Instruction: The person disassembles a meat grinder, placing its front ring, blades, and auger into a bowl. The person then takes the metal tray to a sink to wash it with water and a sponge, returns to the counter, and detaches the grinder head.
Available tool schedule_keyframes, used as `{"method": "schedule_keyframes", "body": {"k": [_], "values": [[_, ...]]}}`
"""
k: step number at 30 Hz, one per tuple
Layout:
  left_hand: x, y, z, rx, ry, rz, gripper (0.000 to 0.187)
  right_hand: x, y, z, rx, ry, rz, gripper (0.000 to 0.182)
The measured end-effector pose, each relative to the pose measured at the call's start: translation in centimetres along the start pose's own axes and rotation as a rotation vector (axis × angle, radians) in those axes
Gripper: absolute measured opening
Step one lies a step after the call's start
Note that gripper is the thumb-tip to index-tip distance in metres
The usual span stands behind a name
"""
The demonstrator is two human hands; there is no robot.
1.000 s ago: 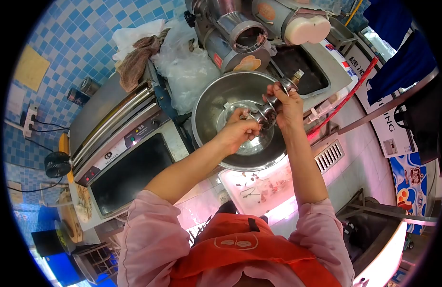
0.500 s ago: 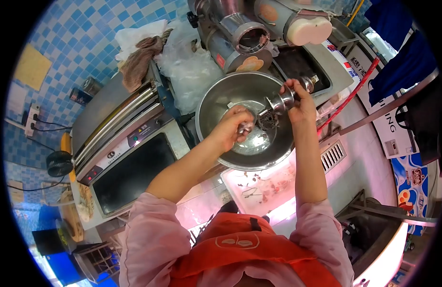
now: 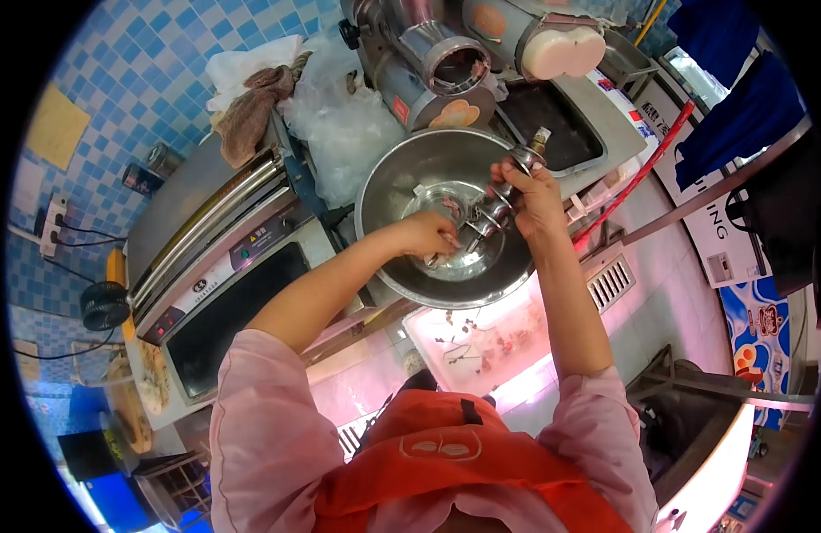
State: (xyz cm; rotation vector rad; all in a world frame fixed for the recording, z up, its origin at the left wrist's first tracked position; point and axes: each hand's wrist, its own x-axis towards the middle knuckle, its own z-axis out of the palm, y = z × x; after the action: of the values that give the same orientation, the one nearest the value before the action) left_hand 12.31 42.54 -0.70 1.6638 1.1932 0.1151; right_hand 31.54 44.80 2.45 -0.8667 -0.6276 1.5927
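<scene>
A large steel bowl [image 3: 379, 178] stands below the meat grinder's open round mouth [image 3: 458, 69]. My right hand [image 3: 536, 197] is wrapped round a metal grinder screw [image 3: 495, 213], which slants down into the bowl with its brass-coloured end up. My left hand [image 3: 428, 238] is inside the bowl, left of the screw's lower tip, its fingers curled; what they hold is too blurred to tell. Small pinkish scraps [image 3: 450, 206] lie in the bowl near a round metal piece, partly hidden behind the screw.
A flat press grill [image 3: 206, 222] stands on the left, with plastic bags [image 3: 339, 133] behind the bowl. To the right are a dark tray [image 3: 552, 124] and a red bar [image 3: 637, 173]. Below the bowl sits a pale tray with scraps [image 3: 481, 351].
My left hand has gone lower into the bowl, apart from the screw. The screw has tilted more upright in my right hand. The whole view has shifted slightly.
</scene>
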Motion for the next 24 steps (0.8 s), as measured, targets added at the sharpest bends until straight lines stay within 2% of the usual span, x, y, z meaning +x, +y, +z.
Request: {"method": "schedule_keyframes", "body": {"k": [3,8,11,14,17,23,24], "values": [[0.1,-1.3,0.0,-0.132,-0.028,-0.091,0.017,-0.5,0.2,0.4,-0.051,0.045,0.007,0.01],[0.1,-1.4,0.2,-0.066,0.077,-0.081,0.017,-0.1,0.8,-0.4,-0.066,0.036,-0.004,0.011],[-1.1,-1.0,0.8,0.298,0.256,0.175,0.016,-0.6,0.5,-0.4,-0.045,0.035,-0.01,0.011],[-2.4,-0.6,0.3,0.319,0.117,0.165,0.013,-1.2,-0.1,-0.7,0.008,0.021,-0.005,0.01],[-3.0,0.0,0.3,0.49,0.032,0.056,0.011,-1.8,-1.2,-0.9,0.035,0.009,-0.014,0.009],[-1.7,3.4,3.9,0.836,-0.017,-0.105,0.026,-3.3,-2.6,-1.1,0.06,0.021,-0.038,0.01],[-1.5,3.2,4.4,0.859,-0.018,-0.069,0.027,-3.7,-2.7,-1.2,0.065,0.024,-0.039,0.01]]}}
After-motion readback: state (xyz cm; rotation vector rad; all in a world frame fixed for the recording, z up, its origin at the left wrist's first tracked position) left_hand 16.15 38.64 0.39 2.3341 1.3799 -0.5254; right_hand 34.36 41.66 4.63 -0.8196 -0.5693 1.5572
